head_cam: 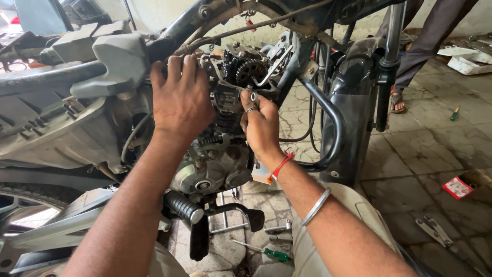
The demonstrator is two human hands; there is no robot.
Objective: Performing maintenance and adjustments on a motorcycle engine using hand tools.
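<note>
A motorcycle engine (215,169) sits in a stripped frame, its cylinder head open at the top with a cam sprocket (249,71) and chain exposed. My left hand (180,100) rests flat against the left side of the cylinder head, fingers curled over its top edge. My right hand (261,123) pinches a small metal part at the head's lower front edge, just below the sprocket; a ring, a red thread and a steel bangle are on that arm. The small part is mostly hidden by my fingers.
A curved black crash guard (333,128) and the front fork (387,66) stand right of the engine. Another person's leg and sandalled foot (397,100) are behind the fork. A green-handled screwdriver (269,253), pliers (435,232) and a red packet (457,188) lie on the stone floor.
</note>
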